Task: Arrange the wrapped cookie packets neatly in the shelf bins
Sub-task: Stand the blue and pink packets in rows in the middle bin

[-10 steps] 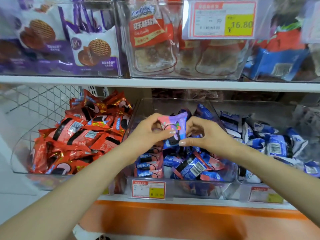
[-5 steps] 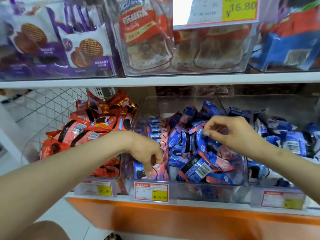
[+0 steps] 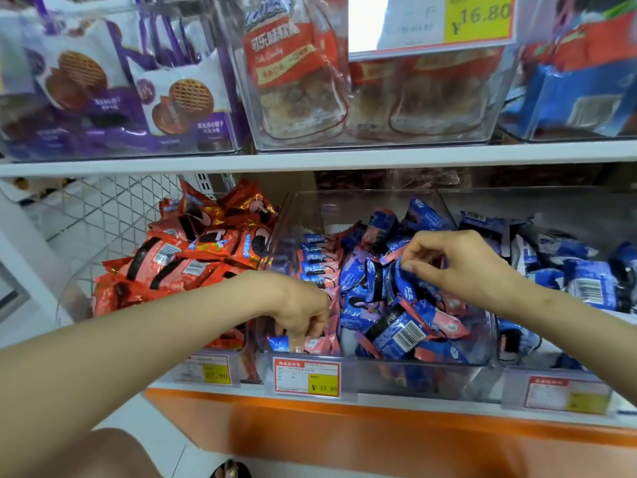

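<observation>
On the lower shelf's far left, red pkts (image 3: 193,257) sit heaped in their own bin, no part of this step. Next over, I see the left hand (image 3: 303,315) dug into the front-left corner of the middle bin (image 3: 413,377), fingers curled down against the upright pink row (image 3: 315,263). Can't tell if it grips one or just braces them. Mid-bin is a loose jumble. The right hand (image 3: 458,267) pinches one blue pkt (image 3: 401,281) by its top edge, btwn thumb & forefinger. My read: step = stand loose pkts in file. To do it well I'd brace the row w/ the left, lift the pkt clear, turn it face-front and slot it tight beside the row so nothing topples. Far-right pkts (image 3: 586,284) look like separate stock.
</observation>
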Action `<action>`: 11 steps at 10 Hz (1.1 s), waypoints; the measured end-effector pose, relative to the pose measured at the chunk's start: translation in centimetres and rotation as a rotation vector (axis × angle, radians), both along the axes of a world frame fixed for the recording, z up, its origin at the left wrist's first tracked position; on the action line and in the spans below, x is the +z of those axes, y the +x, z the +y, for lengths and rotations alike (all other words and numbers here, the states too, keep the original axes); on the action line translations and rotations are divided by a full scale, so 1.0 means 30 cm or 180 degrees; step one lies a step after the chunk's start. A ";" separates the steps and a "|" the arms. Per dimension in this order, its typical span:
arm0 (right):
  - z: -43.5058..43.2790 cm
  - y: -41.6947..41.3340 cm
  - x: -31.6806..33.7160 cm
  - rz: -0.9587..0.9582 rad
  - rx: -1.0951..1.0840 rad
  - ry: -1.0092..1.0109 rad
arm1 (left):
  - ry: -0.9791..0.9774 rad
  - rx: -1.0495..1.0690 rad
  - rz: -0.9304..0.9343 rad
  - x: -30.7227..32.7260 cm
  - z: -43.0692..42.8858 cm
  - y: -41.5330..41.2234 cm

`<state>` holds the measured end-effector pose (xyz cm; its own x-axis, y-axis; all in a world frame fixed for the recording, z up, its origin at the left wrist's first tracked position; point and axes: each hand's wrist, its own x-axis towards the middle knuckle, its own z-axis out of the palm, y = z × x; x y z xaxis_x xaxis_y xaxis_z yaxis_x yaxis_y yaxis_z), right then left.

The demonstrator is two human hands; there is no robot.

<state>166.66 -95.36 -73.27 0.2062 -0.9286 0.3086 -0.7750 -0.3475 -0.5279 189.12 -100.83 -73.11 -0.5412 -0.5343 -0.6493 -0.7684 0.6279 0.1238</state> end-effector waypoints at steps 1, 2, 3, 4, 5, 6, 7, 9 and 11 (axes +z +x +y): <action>0.001 0.018 0.013 0.0203 0.0029 -0.0100 | 0.0135 0.0030 -0.0033 -0.015 -0.019 0.013; 0.002 0.068 0.026 0.0494 0.0282 -0.0153 | 0.0170 -0.0019 -0.0027 -0.007 -0.026 0.020; -0.010 0.144 0.005 0.1022 0.0716 -0.0011 | 0.0144 -0.0058 0.0010 0.022 -0.028 0.028; -0.042 0.202 -0.036 0.1485 0.0864 0.0125 | 0.0177 0.0019 0.0283 0.087 -0.039 0.051; -0.072 0.213 -0.052 0.1509 0.0792 0.0431 | 0.0159 0.0350 0.1115 0.171 -0.059 0.117; -0.093 0.206 -0.048 0.1259 0.0733 0.0806 | 0.0049 0.0767 0.2033 0.206 -0.061 0.174; -0.115 0.187 -0.027 0.0983 0.0534 0.0896 | -0.0328 0.0975 0.2387 0.166 -0.062 0.182; -0.072 0.249 -0.051 0.1546 0.0765 0.0801 | -0.1179 0.1423 0.3003 0.118 -0.086 0.194; -0.075 0.309 -0.121 0.2002 0.0811 0.0853 | -0.1409 0.1695 0.3428 0.103 -0.066 0.211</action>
<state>175.94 -97.60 -76.90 0.4895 -0.8552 -0.1707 -0.8720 -0.4788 -0.1015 195.45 -102.82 -70.03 -0.3339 -0.9033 0.2692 -0.5790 0.4219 0.6977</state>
